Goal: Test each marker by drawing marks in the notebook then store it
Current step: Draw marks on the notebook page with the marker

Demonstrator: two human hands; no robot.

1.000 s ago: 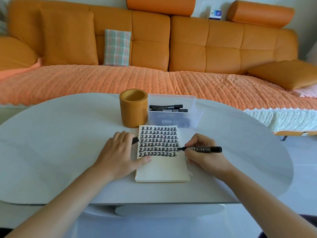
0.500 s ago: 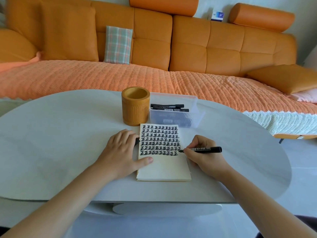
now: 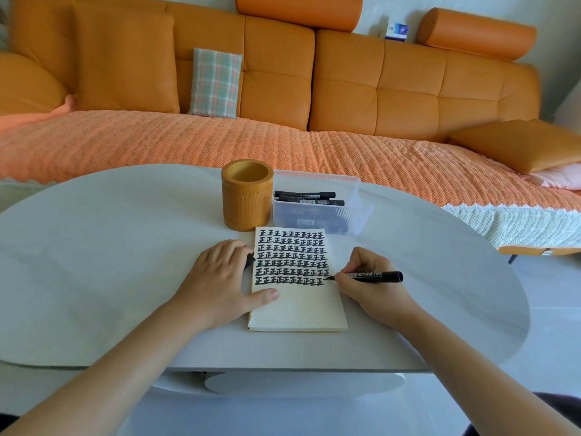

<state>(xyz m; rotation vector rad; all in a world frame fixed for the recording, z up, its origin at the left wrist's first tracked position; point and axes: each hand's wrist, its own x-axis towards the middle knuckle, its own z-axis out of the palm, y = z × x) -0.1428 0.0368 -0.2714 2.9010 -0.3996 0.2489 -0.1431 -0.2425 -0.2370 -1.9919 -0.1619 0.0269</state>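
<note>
A cream notebook [image 3: 301, 309] lies open on the white table [image 3: 110, 262], its upper half filled with rows of black marks. My right hand [image 3: 371, 287] grips a black marker [image 3: 374, 275], whose tip touches the right end of the lowest row. My left hand [image 3: 220, 284] lies flat at the notebook's left edge with the thumb on the page; a small black object, probably the marker's cap [image 3: 250, 259], pokes out from under its fingers. Behind the notebook, a clear plastic box [image 3: 320, 212] holds several black markers [image 3: 305, 196]. A round bamboo holder [image 3: 246, 198] stands to the box's left.
An orange sofa [image 3: 377, 99] with a plaid cushion [image 3: 215, 83] runs behind the table. The table's curved edge drops off at the right, with pale floor [image 3: 550, 325] beyond it.
The marker tip has shifted slightly at the right end of the lowest row of marks. My left hand has stayed in place on the notebook. The camera has tilted a little.
</note>
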